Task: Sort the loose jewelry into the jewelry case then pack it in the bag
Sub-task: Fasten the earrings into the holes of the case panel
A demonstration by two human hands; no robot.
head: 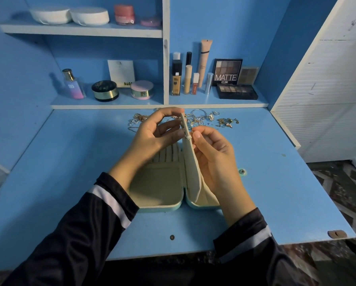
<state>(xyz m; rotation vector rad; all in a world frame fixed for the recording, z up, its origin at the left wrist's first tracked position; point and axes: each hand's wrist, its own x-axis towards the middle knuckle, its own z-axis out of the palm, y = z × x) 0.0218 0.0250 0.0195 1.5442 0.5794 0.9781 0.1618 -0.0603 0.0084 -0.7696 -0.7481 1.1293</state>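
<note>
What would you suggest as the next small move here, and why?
Probably lay the flap flat to free a hand: the left hand and right hand both hold it upright over the open case, while the jewelry lies loose behind it.

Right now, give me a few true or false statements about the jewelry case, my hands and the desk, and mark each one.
1. The jewelry case lies open on the desk. True.
2. The loose jewelry is already sorted into the case. False: it lies in a heap on the desk behind the case.
3. The left hand and the right hand both pinch the case's cream inner flap, which stands upright. True.
4. The MATTE eyeshadow palette stands on the top shelf. False: it stands on the lower shelf, in the right compartment.
</note>
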